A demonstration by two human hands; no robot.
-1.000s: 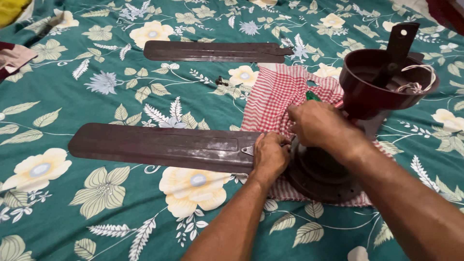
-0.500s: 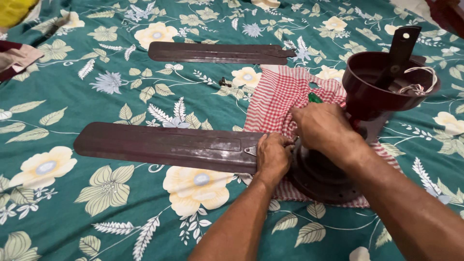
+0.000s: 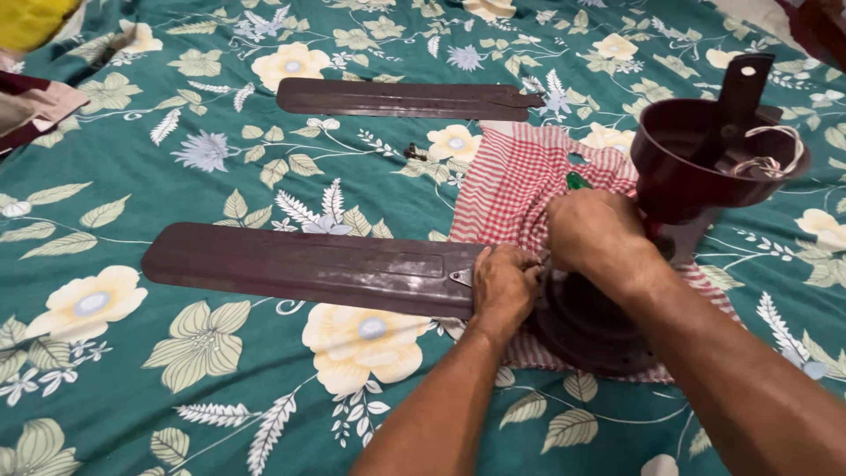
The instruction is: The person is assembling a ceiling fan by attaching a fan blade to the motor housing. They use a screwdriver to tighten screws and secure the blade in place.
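**Fan blade going onto the motor hub, both hands at the joint**

Head cam, only view here, so all from that.

Left hand (image 3: pixel 504 284) is curled shut over the inner end of the brown fan blade (image 3: pixel 304 268), right where its metal bracket meets the motor housing (image 3: pixel 589 324). Blade runs out to the left of that hand, flat on the bedsheet (image 3: pixel 132 388), which is green w/ a flower print. Right hand (image 3: pixel 597 236) sits just beside the left one, touching or nearly, fist closed around a green-handled tool (image 3: pixel 577 182), prob a screwdriver. Only the top of the handle pokes out above the knuckles; the tip is hidden, so can't tell what it's on.

Motor sits on a red checked cloth (image 3: pixel 515 189) under and beyond both hands. To the right of the right hand, the dark cup-shaped canopy (image 3: pixel 705 163) on its downrod, w/ white wires looped at the rim. A second blade (image 3: pixel 405 98) lies well beyond the hands, apart from everything. Small dark bit (image 3: pixel 414 152) between the two blades, maybe a screw, too small to say.

Handling, imo: the blade is long, thin, stiff but will flex and swing if grabbed at the tip. Light-ish. Hold near the bracket end. The motor looks heavy, metal, smooth; grip low on the body, not by the wires.
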